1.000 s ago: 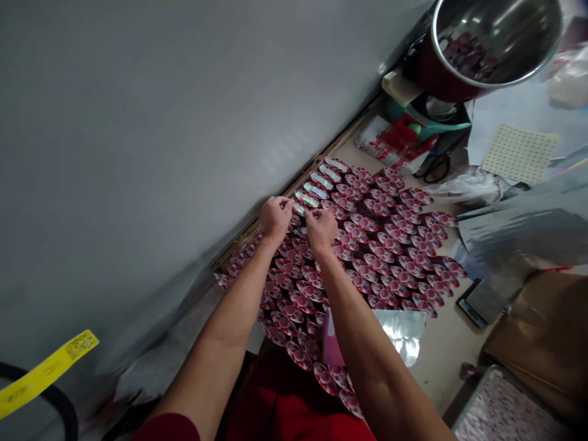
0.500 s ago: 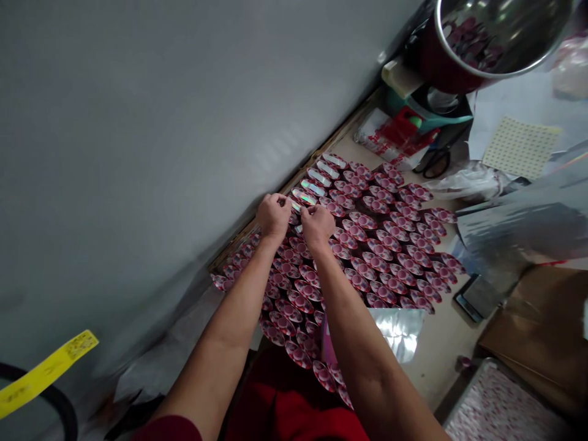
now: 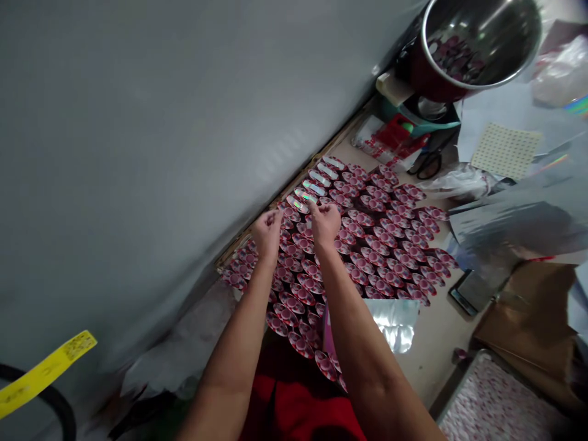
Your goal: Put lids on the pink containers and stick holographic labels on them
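Note:
Rows of red-and-pink oval printed pieces (image 3: 362, 262), each with a pink disc at its middle, cover the table in front of me. Along the far left edge, several ovals carry a shiny rainbow strip (image 3: 314, 186). My left hand (image 3: 267, 231) is pinched just above the ovals near the wall side; what its fingertips hold, if anything, is too small to make out. Close to the nearest strip, my right hand (image 3: 326, 224) has its fingers curled and thumb and forefinger together. A small pale bit shows under it, unclear whether held. Below my right forearm lies a silvery sheet (image 3: 395, 323).
A grey wall (image 3: 160, 122) runs along the left. At the back right stands a metal pot (image 3: 427, 67) with discs inside, near scissors (image 3: 429, 165) and a yellowish sticker sheet (image 3: 505, 150). A phone-like dark device (image 3: 469, 293), brown cardboard (image 3: 523, 306) and a tray (image 3: 443, 410) lie right.
The strip between my hands now lies on an oval. My hands have drawn apart, the left one back towards me. The whole view has shifted slightly.

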`<state>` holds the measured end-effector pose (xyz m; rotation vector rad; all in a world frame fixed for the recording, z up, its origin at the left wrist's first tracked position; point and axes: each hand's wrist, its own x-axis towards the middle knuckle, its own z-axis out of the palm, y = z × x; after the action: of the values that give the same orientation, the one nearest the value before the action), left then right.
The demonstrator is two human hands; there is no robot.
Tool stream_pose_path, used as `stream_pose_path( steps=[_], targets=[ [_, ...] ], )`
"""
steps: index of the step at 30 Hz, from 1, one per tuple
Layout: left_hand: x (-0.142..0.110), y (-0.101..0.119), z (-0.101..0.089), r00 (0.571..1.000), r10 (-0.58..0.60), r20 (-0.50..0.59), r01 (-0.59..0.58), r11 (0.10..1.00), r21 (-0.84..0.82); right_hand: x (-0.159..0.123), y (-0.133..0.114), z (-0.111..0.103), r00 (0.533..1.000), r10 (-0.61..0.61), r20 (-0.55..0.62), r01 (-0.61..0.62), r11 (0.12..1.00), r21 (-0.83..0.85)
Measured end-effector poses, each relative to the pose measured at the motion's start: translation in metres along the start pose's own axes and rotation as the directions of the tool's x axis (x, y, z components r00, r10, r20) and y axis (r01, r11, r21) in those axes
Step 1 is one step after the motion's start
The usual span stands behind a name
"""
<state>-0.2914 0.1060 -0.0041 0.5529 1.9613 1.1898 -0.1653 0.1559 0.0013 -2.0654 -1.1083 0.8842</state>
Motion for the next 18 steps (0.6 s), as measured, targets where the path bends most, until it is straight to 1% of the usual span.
stream_pose_path(
  steps=[1, 2, 3, 4, 5, 6, 7, 8, 11, 13, 15, 16, 17, 18],
  targets=[
    [-0.011, -0.007, -0.007, 0.991, -0.123, 0.051, 0.128, 0.986, -0.103, -0.001, 0.001, 0.000, 1.000, 0.001, 0.002, -0.002, 0.999, 0.042],
    [-0.021, -0.012, -0.013, 0.959, -0.249, 0.133, 0.272, 0.941, -0.200, -0.001, 0.002, 0.002, 1.000, 0.004, 0.010, -0.004, 0.997, 0.076],
    [-0.030, -0.017, -0.016, 0.905, -0.351, 0.239, 0.410, 0.869, -0.277, -0.001, 0.004, 0.003, 1.000, 0.007, 0.020, -0.009, 0.995, 0.102],
    [-0.036, -0.020, -0.019, 0.843, -0.414, 0.343, 0.521, 0.786, -0.332, -0.002, 0.005, 0.005, 1.000, 0.009, 0.030, -0.012, 0.992, 0.122],
    [-0.041, -0.021, -0.019, 0.794, -0.435, 0.425, 0.592, 0.713, -0.376, -0.002, 0.006, 0.008, 0.999, 0.007, 0.039, -0.013, 0.991, 0.136],
    [-0.045, -0.021, -0.018, 0.768, -0.429, 0.475, 0.626, 0.659, -0.416, -0.003, 0.006, 0.010, 0.999, 0.006, 0.044, -0.012, 0.990, 0.144],
    [-0.048, -0.021, -0.016, 0.767, -0.411, 0.492, 0.630, 0.630, -0.455, -0.004, 0.006, 0.012, 0.999, 0.004, 0.047, -0.010, 0.989, 0.148],
    [-0.049, -0.020, -0.014, 0.782, -0.394, 0.483, 0.614, 0.621, -0.488, -0.005, 0.006, 0.013, 0.999, 0.002, 0.050, -0.009, 0.989, 0.149],
    [-0.050, -0.018, -0.007, 0.834, -0.380, 0.400, 0.548, 0.650, -0.526, -0.009, 0.005, 0.013, 0.998, 0.016, 0.055, -0.024, 0.988, 0.155],
    [-0.045, -0.019, -0.006, 0.862, -0.379, 0.337, 0.506, 0.682, -0.528, -0.012, 0.007, 0.010, 0.996, 0.025, 0.080, -0.042, 0.976, 0.213],
    [-0.037, -0.019, -0.009, 0.896, -0.350, 0.274, 0.444, 0.746, -0.497, -0.016, 0.010, 0.005, 0.987, 0.028, 0.158, -0.080, 0.939, 0.334],
    [-0.030, -0.018, -0.012, 0.917, -0.318, 0.243, 0.396, 0.801, -0.449, -0.019, 0.013, 0.002, 0.976, 0.027, 0.218, -0.114, 0.910, 0.398],
    [-0.023, -0.016, -0.014, 0.940, -0.267, 0.212, 0.330, 0.869, -0.370, -0.021, 0.016, 0.001, 0.960, 0.026, 0.278, -0.155, 0.880, 0.449],
    [-0.015, -0.012, -0.015, 0.964, -0.193, 0.182, 0.237, 0.936, -0.260, -0.023, 0.019, 0.000, 0.946, 0.029, 0.324, -0.191, 0.854, 0.484]
  ],
)
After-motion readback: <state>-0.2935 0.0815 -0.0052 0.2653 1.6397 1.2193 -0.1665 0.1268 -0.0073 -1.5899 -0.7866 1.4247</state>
